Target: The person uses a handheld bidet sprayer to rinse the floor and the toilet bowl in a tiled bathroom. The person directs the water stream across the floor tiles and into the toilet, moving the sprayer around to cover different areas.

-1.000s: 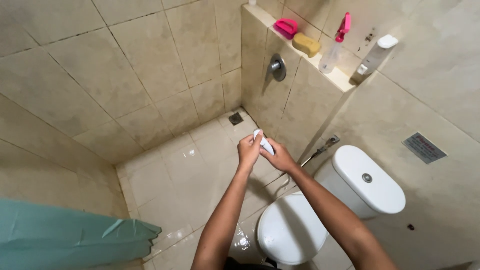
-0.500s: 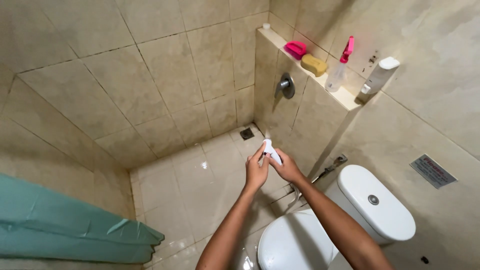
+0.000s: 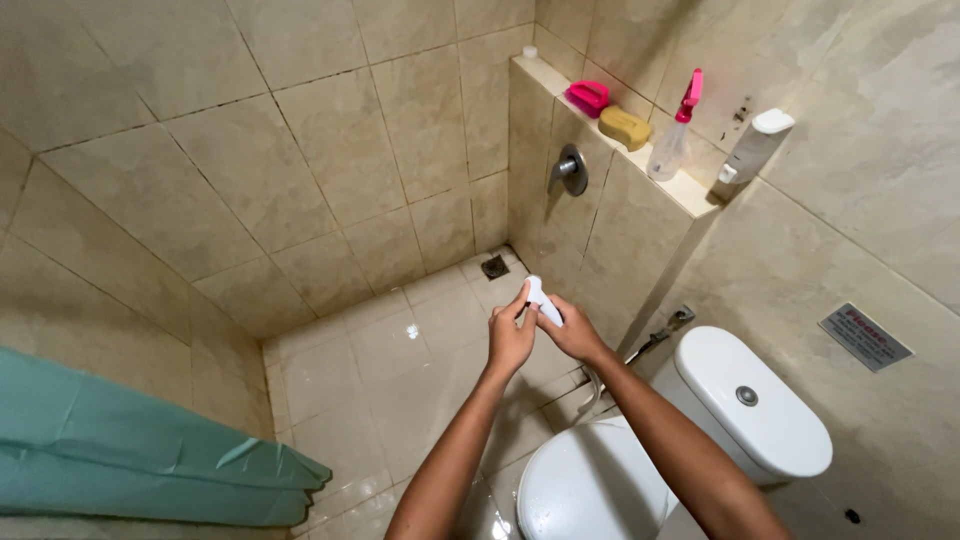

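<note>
Closest to me sits the white toilet (image 3: pixel 600 490), lid down, with its cistern (image 3: pixel 750 400) against the right wall; I stand over it so my arms reach out above the bowl. Just beyond its front rim, both my hands meet in the air over the wet tiled floor (image 3: pixel 400 380). My right hand (image 3: pixel 575 335) is wrapped around the body of a small white spray head (image 3: pixel 540 298), its nozzle end poking up and away from me, and my left hand (image 3: pixel 510 335) is curled against its side with the fingers pressing near the tip, as if to steady it. A thin hose (image 3: pixel 590 385) loops down from under my right hand toward the wall fitting (image 3: pixel 672 325) beside the cistern, which is why I hold the head this low and close.

At my left edge hangs a teal shower curtain (image 3: pixel 150 460), pushed aside. Farther off, a floor drain (image 3: pixel 494 266) lies in the far corner, a metal shower valve (image 3: pixel 570 170) above it. On the ledge (image 3: pixel 690 195) stand a pink brush (image 3: pixel 588 96), a yellow sponge (image 3: pixel 625 127), a pink-topped spray bottle (image 3: pixel 675 135) and, at its right end, a white dispenser (image 3: pixel 752 150) on the wall.
</note>
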